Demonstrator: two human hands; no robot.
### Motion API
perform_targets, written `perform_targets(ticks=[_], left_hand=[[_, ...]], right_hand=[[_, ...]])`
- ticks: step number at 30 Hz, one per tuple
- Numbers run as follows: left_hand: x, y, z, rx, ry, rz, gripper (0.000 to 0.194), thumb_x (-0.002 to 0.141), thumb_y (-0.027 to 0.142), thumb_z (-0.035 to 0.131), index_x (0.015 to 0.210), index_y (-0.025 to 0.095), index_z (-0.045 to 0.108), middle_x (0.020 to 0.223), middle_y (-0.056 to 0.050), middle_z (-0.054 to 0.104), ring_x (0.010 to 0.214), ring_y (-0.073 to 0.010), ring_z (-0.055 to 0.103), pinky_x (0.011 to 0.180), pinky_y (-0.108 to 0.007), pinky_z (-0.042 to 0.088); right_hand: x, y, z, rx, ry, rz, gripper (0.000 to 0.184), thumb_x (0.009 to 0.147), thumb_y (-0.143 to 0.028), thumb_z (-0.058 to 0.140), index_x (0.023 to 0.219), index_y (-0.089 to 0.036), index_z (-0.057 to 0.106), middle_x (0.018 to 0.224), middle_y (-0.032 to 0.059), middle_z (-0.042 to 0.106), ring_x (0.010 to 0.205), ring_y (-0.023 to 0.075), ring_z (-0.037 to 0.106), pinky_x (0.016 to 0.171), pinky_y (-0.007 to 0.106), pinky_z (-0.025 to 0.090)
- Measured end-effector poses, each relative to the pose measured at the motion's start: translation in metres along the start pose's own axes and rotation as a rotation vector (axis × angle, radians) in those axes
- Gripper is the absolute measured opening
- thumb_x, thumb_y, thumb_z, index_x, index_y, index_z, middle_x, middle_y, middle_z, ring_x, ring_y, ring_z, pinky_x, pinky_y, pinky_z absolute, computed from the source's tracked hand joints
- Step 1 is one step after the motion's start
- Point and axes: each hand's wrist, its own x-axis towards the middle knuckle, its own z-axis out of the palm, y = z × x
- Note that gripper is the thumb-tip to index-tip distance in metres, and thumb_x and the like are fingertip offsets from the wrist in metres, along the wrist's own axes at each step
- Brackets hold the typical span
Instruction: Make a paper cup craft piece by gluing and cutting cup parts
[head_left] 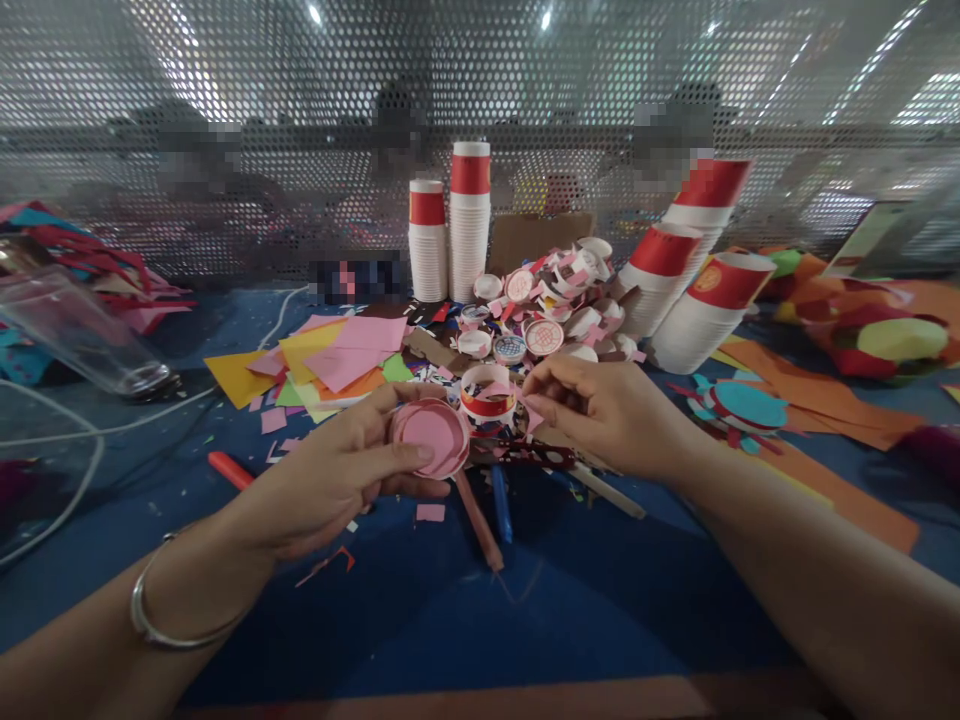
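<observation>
My left hand (337, 475) holds a cut-off paper cup bottom lined with a pink paper disc (431, 437), thumb across its lower rim. My right hand (600, 410) hovers just right of it, fingertips pinched near a small pink paper scrap (531, 408) beside a cut cup ring with a red band (487, 393). A silver bangle sits on my left wrist. Below the hands lie a pink stick (477, 520), a blue pen (502, 505) and patterned scissors (525, 455) on the blue table cloth (450, 600).
A heap of cut cup bottoms (547, 300) lies behind the hands. Stacks of red-and-white paper cups stand at centre back (450, 235) and lean at the right (694, 285). Coloured paper sheets (330, 365) lie left, orange paper (817, 400) right, a clear glass (82, 335) far left.
</observation>
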Motion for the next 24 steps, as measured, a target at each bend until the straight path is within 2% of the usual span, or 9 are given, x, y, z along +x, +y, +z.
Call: perform_targets(ticks=[3, 8, 10, 15, 24], left_hand=[[0.002, 0.005, -0.003, -0.082, 0.056, 0.015, 0.042, 0.089, 0.012, 0.072, 0.129, 0.022, 0.062, 0.104, -0.006, 0.071, 0.091, -0.0188, 0.071, 0.080, -0.032, 0.067], [0.006, 0.010, -0.010, -0.140, 0.253, 0.168, 0.040, 0.086, 0.006, 0.071, 0.124, 0.018, 0.067, 0.109, -0.009, 0.071, 0.089, -0.0183, 0.071, 0.076, -0.029, 0.068], [0.007, 0.011, -0.012, -0.156, 0.297, 0.210, 0.038, 0.085, 0.005, 0.070, 0.121, 0.017, 0.067, 0.109, -0.009, 0.071, 0.090, -0.0179, 0.071, 0.077, -0.028, 0.068], [0.010, 0.011, -0.009, -0.177, 0.315, 0.219, 0.038, 0.083, 0.003, 0.072, 0.119, 0.013, 0.067, 0.105, -0.009, 0.073, 0.082, -0.0164, 0.072, 0.071, -0.026, 0.068], [0.011, 0.006, -0.009, -0.128, 0.301, 0.209, 0.041, 0.081, 0.006, 0.076, 0.119, 0.016, 0.066, 0.103, -0.007, 0.074, 0.081, -0.0175, 0.072, 0.073, -0.029, 0.068]], right_hand=[[0.000, 0.000, -0.003, -0.026, -0.122, 0.014, 0.014, 0.099, -0.029, 0.060, 0.095, -0.017, 0.067, 0.072, 0.0002, 0.068, 0.063, 0.0133, 0.060, 0.061, 0.026, 0.040], [-0.002, -0.004, -0.003, -0.155, -0.289, -0.063, 0.016, 0.099, -0.028, 0.060, 0.089, -0.017, 0.065, 0.081, 0.0020, 0.068, 0.071, 0.0147, 0.059, 0.066, 0.027, 0.039], [-0.003, -0.005, -0.002, -0.209, -0.334, -0.084, 0.016, 0.099, -0.029, 0.062, 0.089, -0.017, 0.066, 0.083, 0.0022, 0.067, 0.072, 0.0151, 0.058, 0.067, 0.027, 0.038], [-0.003, -0.004, 0.000, -0.271, -0.421, -0.053, 0.011, 0.094, -0.026, 0.068, 0.087, -0.018, 0.064, 0.080, -0.0003, 0.064, 0.069, 0.0138, 0.054, 0.065, 0.026, 0.035], [-0.002, -0.006, 0.002, -0.347, -0.445, -0.052, 0.005, 0.090, -0.021, 0.065, 0.086, -0.017, 0.064, 0.079, -0.0004, 0.063, 0.068, 0.0132, 0.052, 0.063, 0.026, 0.032]])
